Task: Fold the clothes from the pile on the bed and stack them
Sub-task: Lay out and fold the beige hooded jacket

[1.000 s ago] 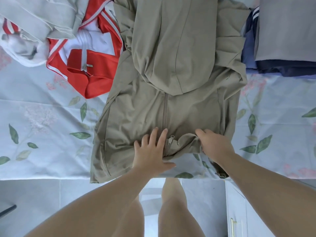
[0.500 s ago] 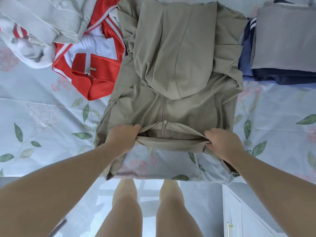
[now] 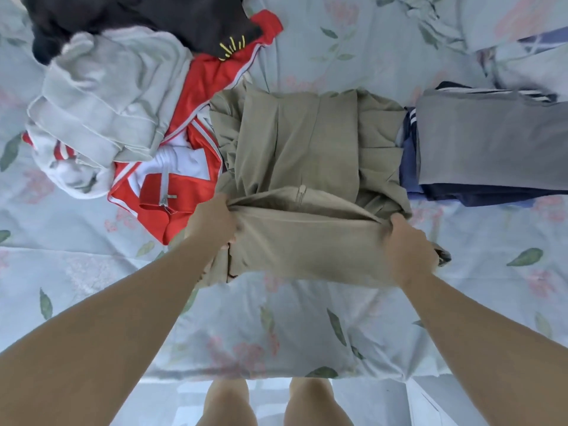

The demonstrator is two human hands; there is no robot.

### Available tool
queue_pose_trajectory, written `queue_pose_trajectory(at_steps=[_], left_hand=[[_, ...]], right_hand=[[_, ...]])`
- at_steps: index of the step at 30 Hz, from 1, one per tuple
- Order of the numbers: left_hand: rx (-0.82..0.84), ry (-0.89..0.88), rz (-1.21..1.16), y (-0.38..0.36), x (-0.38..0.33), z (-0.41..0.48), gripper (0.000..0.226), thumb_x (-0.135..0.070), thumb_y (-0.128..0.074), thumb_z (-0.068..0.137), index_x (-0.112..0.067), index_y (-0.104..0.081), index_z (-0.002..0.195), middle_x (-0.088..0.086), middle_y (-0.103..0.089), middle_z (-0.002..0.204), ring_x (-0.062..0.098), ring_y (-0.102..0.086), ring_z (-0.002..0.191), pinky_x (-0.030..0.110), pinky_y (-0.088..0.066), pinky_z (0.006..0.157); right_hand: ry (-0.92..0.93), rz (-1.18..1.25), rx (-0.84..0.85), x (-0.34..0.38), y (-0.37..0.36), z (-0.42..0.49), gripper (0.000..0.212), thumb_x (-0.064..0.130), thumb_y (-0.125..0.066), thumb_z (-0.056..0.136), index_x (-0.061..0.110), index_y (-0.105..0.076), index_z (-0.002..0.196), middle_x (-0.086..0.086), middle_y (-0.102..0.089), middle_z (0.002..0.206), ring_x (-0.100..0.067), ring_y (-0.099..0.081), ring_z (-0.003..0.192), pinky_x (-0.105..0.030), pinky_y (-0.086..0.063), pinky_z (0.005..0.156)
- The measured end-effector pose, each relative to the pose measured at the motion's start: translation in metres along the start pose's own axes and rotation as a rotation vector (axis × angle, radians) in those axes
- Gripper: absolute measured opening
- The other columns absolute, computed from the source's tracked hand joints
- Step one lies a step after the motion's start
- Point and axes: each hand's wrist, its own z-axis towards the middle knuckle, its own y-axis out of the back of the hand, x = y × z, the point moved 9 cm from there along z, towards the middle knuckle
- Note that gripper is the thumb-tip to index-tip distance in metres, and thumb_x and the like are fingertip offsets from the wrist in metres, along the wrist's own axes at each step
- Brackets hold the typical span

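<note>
The left grip (image 3: 212, 222) pinches the khaki jacket (image 3: 307, 149) at the left end of its near fold, and the right grip (image 3: 408, 250) curls round the right end, holding that fold raised off the bed (image 3: 276, 333). The jacket sits mid-bed, between the loose pile (image 3: 107, 96) on the left and the folded stack (image 3: 491, 149) on the right.

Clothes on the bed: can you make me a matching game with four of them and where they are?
1 khaki jacket
2 red jacket
3 hoodie
4 stack

A far right, folded
B held by left hand and right hand
C partly under the hoodie
D far left, crumpled

Pairs: 1-B, 2-C, 3-D, 4-A
</note>
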Motion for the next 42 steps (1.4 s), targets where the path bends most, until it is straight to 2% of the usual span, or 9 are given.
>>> queue_pose_trajectory(at_steps=[3,9,12,17,22,26,33,37,42], left_hand=[[-0.171,-0.083,-0.253,0.027,-0.023,0.012,0.04,-0.023,-0.027,0.07,-0.026,-0.051,0.102,0.017,-0.063,0.096,0.039,-0.066,0.083,0.054,-0.055,0.073],[-0.405,-0.252,-0.357,0.09,-0.097,0.048,0.033,-0.02,-0.033,0.074,-0.022,-0.052,0.1,0.01,-0.064,0.104,0.031,-0.061,0.099,0.039,-0.047,0.092],[-0.33,-0.505,-0.297,0.092,-0.149,0.06,0.058,-0.009,-0.046,0.09,-0.018,-0.032,0.144,0.012,-0.025,0.153,0.021,-0.022,0.142,0.011,-0.014,0.107],[-0.047,-0.532,0.279,0.007,-0.131,0.07,0.092,-0.041,-0.06,0.087,-0.033,0.007,0.149,0.003,0.017,0.158,0.02,0.009,0.147,0.047,-0.007,0.117],[0.117,-0.608,0.717,-0.076,-0.062,0.045,0.103,-0.063,-0.057,0.08,-0.03,0.011,0.15,0.006,0.016,0.158,0.025,0.012,0.146,0.047,0.0,0.118],[-0.08,-0.705,0.766,-0.082,-0.054,0.056,0.089,-0.034,-0.077,0.066,-0.019,-0.037,0.143,0.019,-0.043,0.143,0.037,-0.044,0.13,0.054,-0.038,0.102],[-0.145,-0.838,0.683,-0.077,-0.076,0.062,0.053,-0.003,-0.027,0.077,0.002,-0.064,0.115,0.018,-0.069,0.106,0.036,-0.069,0.092,0.042,-0.059,0.063],[0.22,-0.679,0.834,-0.086,-0.056,0.051,0.056,-0.001,-0.031,0.094,-0.015,-0.026,0.148,0.002,-0.041,0.143,0.027,-0.051,0.119,0.038,-0.047,0.088],[0.426,-0.709,0.899,-0.107,-0.021,-0.006,0.055,0.001,-0.033,0.092,-0.02,-0.035,0.143,-0.001,-0.048,0.136,0.026,-0.053,0.118,0.038,-0.045,0.095]], right_hand=[[0.005,0.351,-0.169,0.003,0.011,0.024,0.019,0.018,-0.037,0.088,0.02,-0.038,0.107,-0.016,-0.055,0.089,-0.038,-0.056,0.085,-0.051,-0.047,0.068],[-0.087,0.836,-0.468,0.04,0.09,0.072,0.024,0.019,-0.038,0.091,0.014,-0.046,0.113,-0.015,-0.061,0.098,-0.034,-0.059,0.095,-0.047,-0.046,0.087],[0.13,0.863,-0.398,0.079,0.109,0.09,0.05,0.019,-0.042,0.097,0.017,-0.029,0.144,-0.009,-0.035,0.149,-0.02,-0.034,0.136,-0.022,-0.023,0.111],[0.386,0.378,-0.124,0.112,0.045,0.079,0.081,0.037,-0.059,0.088,0.034,-0.008,0.151,0.0,0.001,0.16,-0.019,0.001,0.147,-0.037,-0.006,0.117],[0.426,-0.179,0.199,0.094,-0.056,0.06,0.089,0.05,-0.06,0.081,0.043,-0.001,0.148,0.007,0.007,0.159,-0.023,0.006,0.146,-0.049,-0.006,0.116],[0.391,-0.311,0.112,0.077,-0.066,0.079,0.086,0.034,-0.063,0.085,0.037,-0.007,0.15,0.002,-0.005,0.16,-0.029,-0.008,0.146,-0.051,-0.013,0.113],[0.448,-0.206,0.052,0.086,-0.053,0.093,0.055,-0.001,-0.037,0.091,0.021,-0.041,0.141,0.002,-0.048,0.139,-0.031,-0.042,0.108,-0.039,-0.041,0.085],[0.432,-0.214,0.161,0.074,-0.06,0.061,0.053,0.0,-0.035,0.092,0.024,-0.043,0.138,0.004,-0.056,0.128,-0.026,-0.041,0.108,-0.035,-0.045,0.083],[0.397,-0.269,0.306,0.041,-0.09,-0.008,0.058,-0.003,-0.037,0.09,0.031,-0.043,0.136,0.009,-0.056,0.127,-0.021,-0.042,0.108,-0.03,-0.047,0.081]])
